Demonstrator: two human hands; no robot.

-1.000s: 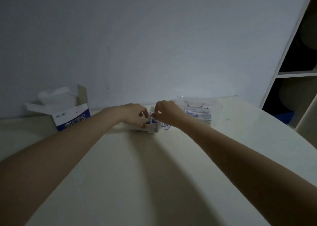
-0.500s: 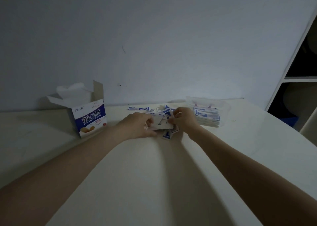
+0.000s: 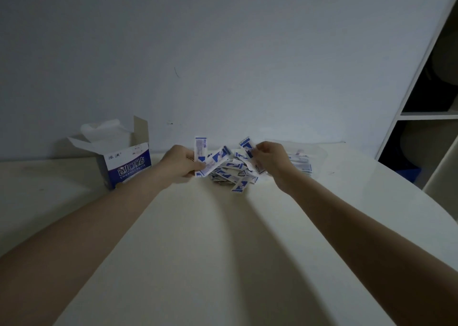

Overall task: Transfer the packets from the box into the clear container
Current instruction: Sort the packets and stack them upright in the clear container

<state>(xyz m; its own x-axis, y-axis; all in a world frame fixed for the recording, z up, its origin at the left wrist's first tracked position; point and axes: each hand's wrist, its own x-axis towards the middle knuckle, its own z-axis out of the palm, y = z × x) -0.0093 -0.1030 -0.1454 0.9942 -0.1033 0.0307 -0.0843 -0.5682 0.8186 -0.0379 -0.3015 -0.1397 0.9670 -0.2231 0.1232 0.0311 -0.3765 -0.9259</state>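
Left hand (image 3: 180, 162) and right hand (image 3: 269, 157) each gripped small blue-and-white paper packets (image 3: 229, 174) heaped on pale table (image 3: 198, 251), open blue-and-white cardboard box (image 3: 124, 162) left, clear plastic container (image 3: 314, 156) right

Honestly it's so dim here that the print on the packets (image 3: 229, 170) is unreadable, just blue blocks. The left hand (image 3: 180, 163) hides its own fingertips behind the bunch it grips, and the right hand (image 3: 269, 159) covers part of the clear container (image 3: 314, 156), whose walls barely show. The box (image 3: 127, 166) interior is hidden by its flaps. The shelf (image 3: 426, 115) is cut off at the right edge.
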